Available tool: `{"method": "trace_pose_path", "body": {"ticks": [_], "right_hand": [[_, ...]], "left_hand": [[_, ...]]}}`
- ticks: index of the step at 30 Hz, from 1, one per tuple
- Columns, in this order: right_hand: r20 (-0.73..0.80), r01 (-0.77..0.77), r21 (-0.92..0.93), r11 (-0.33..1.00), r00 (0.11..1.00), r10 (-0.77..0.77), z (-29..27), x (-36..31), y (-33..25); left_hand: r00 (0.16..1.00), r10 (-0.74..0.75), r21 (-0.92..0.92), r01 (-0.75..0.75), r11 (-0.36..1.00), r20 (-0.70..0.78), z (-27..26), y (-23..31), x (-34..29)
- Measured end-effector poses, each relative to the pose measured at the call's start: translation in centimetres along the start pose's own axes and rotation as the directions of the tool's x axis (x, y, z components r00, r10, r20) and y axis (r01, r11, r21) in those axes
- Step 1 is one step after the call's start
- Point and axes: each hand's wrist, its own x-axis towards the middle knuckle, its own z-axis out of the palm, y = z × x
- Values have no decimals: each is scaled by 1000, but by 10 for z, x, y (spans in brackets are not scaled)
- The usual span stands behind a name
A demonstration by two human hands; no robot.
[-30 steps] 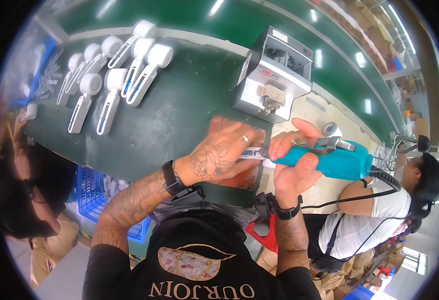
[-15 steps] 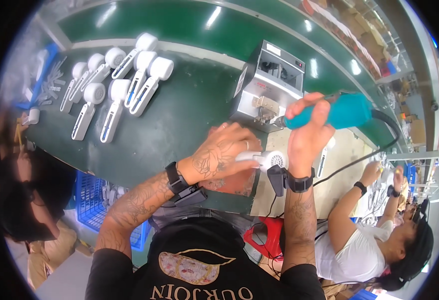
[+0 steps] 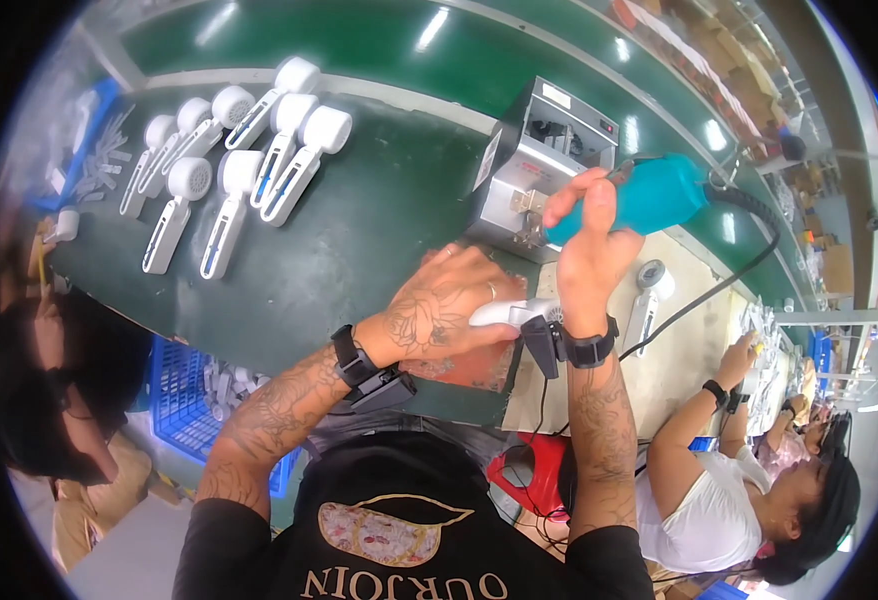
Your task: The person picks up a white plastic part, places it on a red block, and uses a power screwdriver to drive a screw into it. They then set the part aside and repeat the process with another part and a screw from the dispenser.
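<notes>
L hand (image 3: pixel 447 305) fingers clamped on wht fan (image 3: pixel 494 314); R hand (image 3: pixel 596 250) fingers clamped rnd teal pwr driver (image 3: pixel 664 195); gry machine (image 3: pixel 521 168) just past R fingers.

The left hand (image 3: pixel 447 305) grips a white handheld fan (image 3: pixel 496 314) over a reddish mat (image 3: pixel 459 372) on the dark green counter (image 3: pixel 329 262), its head lying beside the right wrist; the right hand (image 3: pixel 597 255) has its fingers wrapped round a teal power tool (image 3: pixel 659 198), the tip pointing at the metal front of a grey box-shaped machine (image 3: pixel 549 160), though whether they touch cannot be told; more white fans (image 3: pixel 224 237) lie grouped at the left; another fan (image 3: pixel 643 318) lies on a pale board (image 3: pixel 686 340) to the right; a blue basket (image 3: pixel 181 398) sits below the counter's near edge; a co-worker in a white top (image 3: pixel 704 515) is at the right.
</notes>
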Motion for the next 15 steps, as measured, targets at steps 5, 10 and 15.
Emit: {"method": "trace_pose_path", "body": {"ticks": [5, 10, 15], "right_hand": [[-10, -81, 17, 997, 997, 81, -19, -39, -26], [-8, -84, 37, 996, 996, 85, -27, -54, -28], [-3, -114, 70, 991, 993, 114, -24, -59, -25]], "left_hand": [[1000, 7, 10, -7, 1000, -5, 2, -2, -1], [999, 43, -30, -42, 999, 34, 2, -2, 0], [999, 4, -48, -2, 999, 32, 2, -5, -3]]}}
